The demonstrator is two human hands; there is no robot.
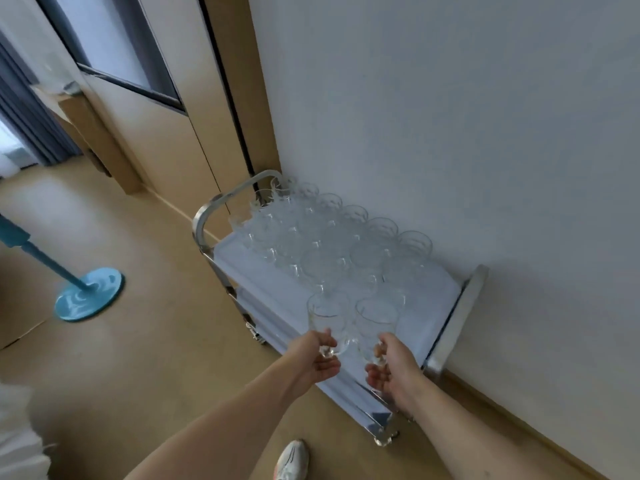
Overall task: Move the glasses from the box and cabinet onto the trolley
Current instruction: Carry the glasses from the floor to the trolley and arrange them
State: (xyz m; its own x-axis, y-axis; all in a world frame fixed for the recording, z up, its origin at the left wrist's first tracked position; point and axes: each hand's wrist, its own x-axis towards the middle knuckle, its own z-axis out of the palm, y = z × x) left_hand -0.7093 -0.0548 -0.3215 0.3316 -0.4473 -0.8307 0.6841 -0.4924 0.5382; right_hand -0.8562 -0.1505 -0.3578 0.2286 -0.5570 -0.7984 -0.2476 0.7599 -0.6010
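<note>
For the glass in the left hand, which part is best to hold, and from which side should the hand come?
Probably the stem, low down, from the near side. The left hand already pinches the glass there: its wide bowl stands upright above the fingers, over the near part of the trolley. The packed glasses crowd the far side, so only the near side is free. The right hand holds a second glass likewise.
</note>
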